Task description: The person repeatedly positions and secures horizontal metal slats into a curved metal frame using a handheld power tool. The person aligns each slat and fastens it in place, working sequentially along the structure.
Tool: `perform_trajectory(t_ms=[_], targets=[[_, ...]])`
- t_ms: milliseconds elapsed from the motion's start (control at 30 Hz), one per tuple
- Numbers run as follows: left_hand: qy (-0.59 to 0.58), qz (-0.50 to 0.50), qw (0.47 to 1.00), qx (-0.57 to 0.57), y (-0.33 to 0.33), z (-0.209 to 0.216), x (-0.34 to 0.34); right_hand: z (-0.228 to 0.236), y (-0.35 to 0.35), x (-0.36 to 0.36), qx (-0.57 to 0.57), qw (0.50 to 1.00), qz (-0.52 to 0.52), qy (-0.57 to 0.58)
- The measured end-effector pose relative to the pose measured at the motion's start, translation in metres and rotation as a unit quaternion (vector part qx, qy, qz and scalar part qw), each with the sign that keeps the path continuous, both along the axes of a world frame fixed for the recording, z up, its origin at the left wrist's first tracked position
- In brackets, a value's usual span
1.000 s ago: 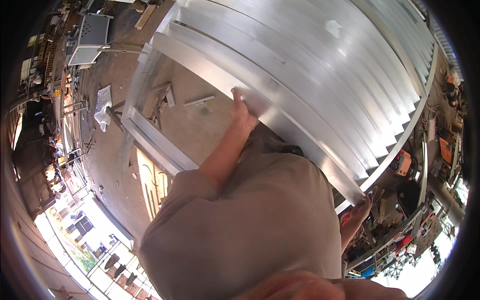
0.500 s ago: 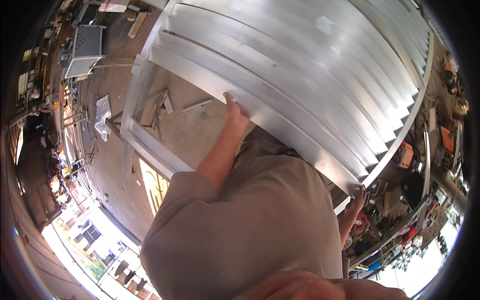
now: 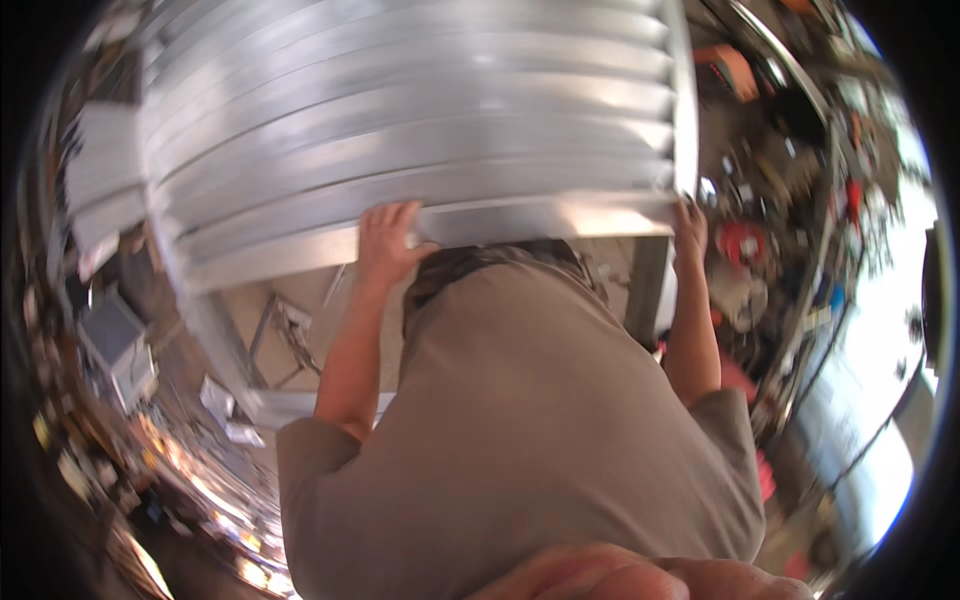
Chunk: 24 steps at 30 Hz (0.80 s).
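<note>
A long silvery metal slat crosses just in front of my waist. My left hand grips it left of the middle, fingers laid over the top and thumb on the near edge. At its right end my right hand is closed round the corner, its fingers partly hidden. Beyond the slat, more overlapping slats fill a large metal frame, like a louvred panel. The frame's left rail runs on toward me, past the lowest slat.
A grey box-like unit and a white sheet lie to the left. On the right are an orange case, a round red object and cluttered racks. Bright daylight enters at the far right.
My view has turned, so the panel now lies nearly level across it. My left hand's fingers now reach over the slat; my right hand still holds the right end.
</note>
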State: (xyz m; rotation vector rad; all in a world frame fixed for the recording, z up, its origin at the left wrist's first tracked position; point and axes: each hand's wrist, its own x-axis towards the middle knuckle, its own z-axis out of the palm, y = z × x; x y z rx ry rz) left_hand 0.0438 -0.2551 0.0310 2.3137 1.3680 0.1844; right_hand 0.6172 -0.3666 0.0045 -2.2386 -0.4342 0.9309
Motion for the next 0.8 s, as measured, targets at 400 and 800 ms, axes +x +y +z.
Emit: perform_trajectory(t_ms=[400,800], targets=[[0.060,0.001,0.994,-0.090,-0.001,-0.028,0.006,0.008,-0.051,-0.094,0.050,0.958,-0.274,0.065],[-0.003,0.018,0.999,-0.034,-0.012,-0.046,-0.006,-0.040,-0.041,-0.095,0.170,0.844,-0.408,0.305]])
